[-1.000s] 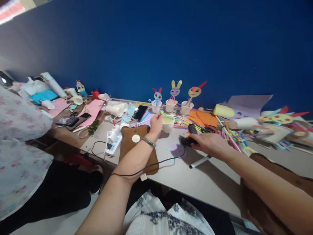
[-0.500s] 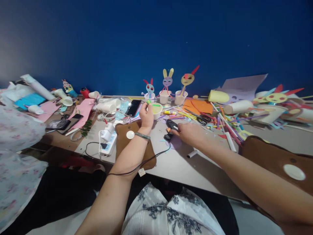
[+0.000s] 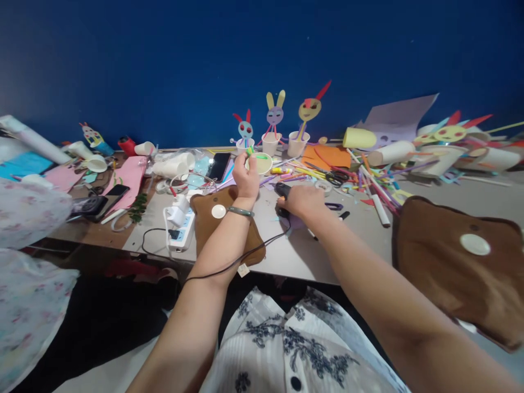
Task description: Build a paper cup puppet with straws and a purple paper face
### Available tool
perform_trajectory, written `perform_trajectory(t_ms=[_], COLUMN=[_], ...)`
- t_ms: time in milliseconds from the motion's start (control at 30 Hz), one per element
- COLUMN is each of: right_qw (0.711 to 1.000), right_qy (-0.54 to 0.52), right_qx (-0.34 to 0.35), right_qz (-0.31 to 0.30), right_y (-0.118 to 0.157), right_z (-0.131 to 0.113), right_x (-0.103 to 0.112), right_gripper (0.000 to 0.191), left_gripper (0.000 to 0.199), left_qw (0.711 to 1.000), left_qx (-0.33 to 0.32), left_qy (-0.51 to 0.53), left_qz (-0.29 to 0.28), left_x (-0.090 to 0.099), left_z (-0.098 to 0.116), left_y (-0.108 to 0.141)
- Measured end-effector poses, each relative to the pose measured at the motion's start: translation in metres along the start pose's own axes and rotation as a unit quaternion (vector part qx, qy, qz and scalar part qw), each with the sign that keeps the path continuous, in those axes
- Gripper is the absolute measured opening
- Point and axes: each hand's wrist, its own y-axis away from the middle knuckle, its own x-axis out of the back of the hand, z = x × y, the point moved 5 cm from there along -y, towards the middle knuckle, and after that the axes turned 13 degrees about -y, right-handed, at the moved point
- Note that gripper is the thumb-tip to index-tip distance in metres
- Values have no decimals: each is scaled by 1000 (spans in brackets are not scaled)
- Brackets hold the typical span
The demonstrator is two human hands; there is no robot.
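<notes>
My left hand [image 3: 246,177] is closed on a small green strip [image 3: 250,152], beside a white paper cup [image 3: 262,164] that has green pieces at its top. To the right, my right hand [image 3: 305,201] is wrapped round a black glue gun [image 3: 282,192], whose black cord runs across my left forearm. Behind the hands stand three paper cups with paper faces on coloured stems: a blue face [image 3: 245,130], a purple rabbit face [image 3: 274,115] and a yellow face [image 3: 310,109].
Brown pouches [image 3: 219,221] lie under my left forearm and at the right. A power strip [image 3: 183,232], phone [image 3: 220,166], scissors [image 3: 338,178], orange paper [image 3: 325,156], coloured sticks and cups cover the table. Someone's floral sleeve [image 3: 30,213] is at the left.
The view has shifted, so the table things appear higher. My right hand has moved slightly left with the glue gun, closer to my left hand. A dark marker now shows beside my right wrist.
</notes>
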Motion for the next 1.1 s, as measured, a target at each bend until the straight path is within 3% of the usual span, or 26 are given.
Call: perform_trajectory(t_ms=[100, 233, 333, 400, 467, 533, 633, 767, 900, 1000, 1100], right_qw=[999, 996, 974, 913, 819, 735, 677, 700, 724, 705, 692], right_qy=[-21, -81, -218, -398, -567, -672, -732, -713, -689, -708, -721], right_qx=[-17, -34, -28, -22, -11, 15, 51, 42, 35, 39, 26], right_qz=[29, 29, 60, 82, 90, 87, 51, 1, 18, -13, -29], right_y=[7, 9, 4, 0, -2, -1, 4, 6, -7, -17, -21], right_z=[6, 22, 38, 49, 55, 56, 52, 55, 74, 88, 99], right_x=[-2, 4, 18, 28, 37, 47, 61, 63, 54, 41, 28], right_gripper=[50, 52, 40, 31, 27, 30, 31, 27, 20, 18, 20], left_gripper=[9, 9, 13, 15, 14, 11, 9, 14, 9, 8, 16], left_qw=[1000, 995, 983, 972, 960, 946, 927, 920, 916, 900, 874], left_qx=[4, 73, 136, 173, 203, 233, 269, 271, 289, 296, 267], left_qy=[19, 68, 123, 156, 190, 217, 233, 221, 209, 213, 229], left_qz=[0, 1, 11, 4, -22, -58, -119, -179, -184, -241, -337], left_x=[-1, -3, -6, -10, -16, -23, -31, -36, -34, -36, -39], left_z=[-1, -10, -19, -23, -23, -20, -15, -10, -12, -6, 7], left_y=[0, -1, -2, 0, 3, 9, 19, 26, 26, 26, 31])
